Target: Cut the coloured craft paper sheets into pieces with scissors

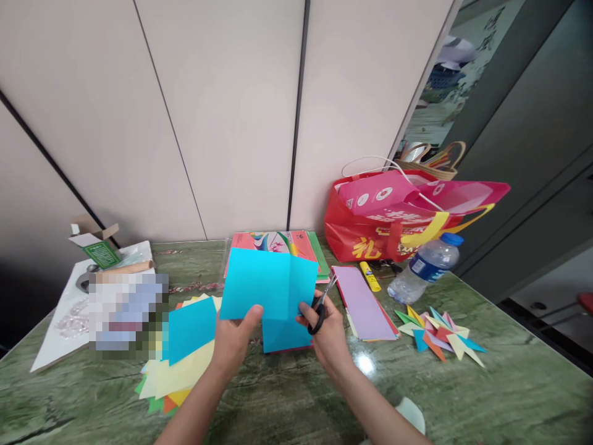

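Note:
A bright blue sheet of paper (259,281) with a vertical crease towards its right side is held up above the table. My left hand (234,334) grips its lower left part, thumb on the front. My right hand (327,324) pinches the lower right corner and also has black-handled scissors (319,314) in it, blades pointing up and right, away from the paper. Below the held sheet lies another blue sheet (285,337). Left of my left hand is a fanned pile of coloured paper (185,374) with a blue piece (191,327) on top.
Lilac paper strips (365,303), a yellow glue stick (370,276), a water bottle (426,266) and folded paper pieces (442,334) lie to the right. Behind stand a red bag (361,228) and a paper pack (296,244). A small green box (102,250) sits at the left.

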`<state>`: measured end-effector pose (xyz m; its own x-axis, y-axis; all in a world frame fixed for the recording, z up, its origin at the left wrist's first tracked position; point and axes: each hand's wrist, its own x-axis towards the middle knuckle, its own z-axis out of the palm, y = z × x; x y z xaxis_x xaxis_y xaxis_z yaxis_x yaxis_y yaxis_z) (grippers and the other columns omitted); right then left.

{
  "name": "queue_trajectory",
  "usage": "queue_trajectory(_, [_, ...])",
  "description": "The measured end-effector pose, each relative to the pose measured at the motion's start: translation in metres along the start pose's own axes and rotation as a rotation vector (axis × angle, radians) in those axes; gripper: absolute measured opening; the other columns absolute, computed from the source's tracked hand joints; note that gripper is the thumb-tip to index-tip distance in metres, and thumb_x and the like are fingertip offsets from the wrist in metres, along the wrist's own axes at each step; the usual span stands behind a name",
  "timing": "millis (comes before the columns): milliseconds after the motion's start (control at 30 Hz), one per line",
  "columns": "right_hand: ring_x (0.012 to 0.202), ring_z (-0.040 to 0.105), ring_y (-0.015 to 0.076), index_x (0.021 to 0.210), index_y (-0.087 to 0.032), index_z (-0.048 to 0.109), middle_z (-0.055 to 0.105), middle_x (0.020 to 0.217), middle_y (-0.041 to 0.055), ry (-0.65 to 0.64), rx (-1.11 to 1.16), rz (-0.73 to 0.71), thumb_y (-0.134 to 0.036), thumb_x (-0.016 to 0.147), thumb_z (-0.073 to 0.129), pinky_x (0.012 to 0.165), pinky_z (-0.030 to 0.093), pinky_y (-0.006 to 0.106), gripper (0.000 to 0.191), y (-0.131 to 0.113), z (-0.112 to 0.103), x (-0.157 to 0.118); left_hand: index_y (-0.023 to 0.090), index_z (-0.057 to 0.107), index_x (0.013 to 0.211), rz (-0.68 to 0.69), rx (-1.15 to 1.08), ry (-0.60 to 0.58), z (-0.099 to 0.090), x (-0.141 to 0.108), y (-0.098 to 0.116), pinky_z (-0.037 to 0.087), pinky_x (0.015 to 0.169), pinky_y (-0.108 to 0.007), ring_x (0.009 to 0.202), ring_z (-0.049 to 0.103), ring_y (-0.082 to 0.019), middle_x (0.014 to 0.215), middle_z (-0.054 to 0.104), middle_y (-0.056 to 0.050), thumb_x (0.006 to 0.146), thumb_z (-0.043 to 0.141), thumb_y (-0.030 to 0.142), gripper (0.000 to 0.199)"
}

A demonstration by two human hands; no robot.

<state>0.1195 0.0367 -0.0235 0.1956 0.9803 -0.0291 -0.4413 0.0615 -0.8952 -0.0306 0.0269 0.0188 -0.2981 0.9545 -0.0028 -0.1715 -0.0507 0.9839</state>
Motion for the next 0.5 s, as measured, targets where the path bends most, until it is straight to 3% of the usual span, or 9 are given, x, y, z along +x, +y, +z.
queue_trajectory(100, [0.059,0.05,0.0096,0.089,-0.02,0.055,0.053,0.073,-0.0029,-0.025,-0.043,-0.011,-0.029,0.065,0.069,0.052,0.049,0.023,0.029,-0.001,0.001,-0.002,0.018,0.063,0.097,-0.032,0.149,-0.007,0.0,-0.001,-0.009,0.048,0.072,-0.032,0.1,0.055,-0.031,0.08,0.069,-0.009,0.047,0.076,0.028,0.053])
queue_trajectory(233, [0.061,0.05,0.0108,0.092,-0.02,0.055,0.055,0.075,-0.0015,-0.06,-0.11,-0.051,-0.031,0.067,0.067,0.052,0.049,0.023,0.03,-0.003,0.0,-0.004,0.023,0.066,0.084,-0.093,0.302,0.037,-0.002,0.002,-0.01,0.047,0.07,-0.031,0.103,0.053,-0.03,0.077,0.069,-0.007,0.051,0.074,0.029,0.034])
queue_trajectory(400, [0.058,0.05,0.0105,0.092,-0.02,0.056,0.055,0.074,-0.002,-0.023,-0.152,-0.077,-0.032,0.065,0.068,0.05,0.049,0.023,0.033,-0.002,-0.003,0.002,0.025,0.069,0.072,-0.14,0.394,-0.053,-0.009,0.007,0.0,0.045,0.059,-0.027,0.084,0.061,-0.028,0.072,0.07,-0.004,0.049,0.074,0.024,0.023])
queue_trajectory(500, [0.056,0.049,0.0097,0.09,-0.019,0.056,0.054,0.075,-0.0021,0.026,-0.142,-0.074,-0.032,0.063,0.069,0.051,0.049,0.024,0.033,-0.001,-0.006,0.007,0.024,0.069,0.058,-0.26,0.5,-0.104,-0.008,0.007,0.004,0.043,0.052,-0.026,0.075,0.062,-0.028,0.069,0.07,-0.005,0.057,0.069,0.037,0.013])
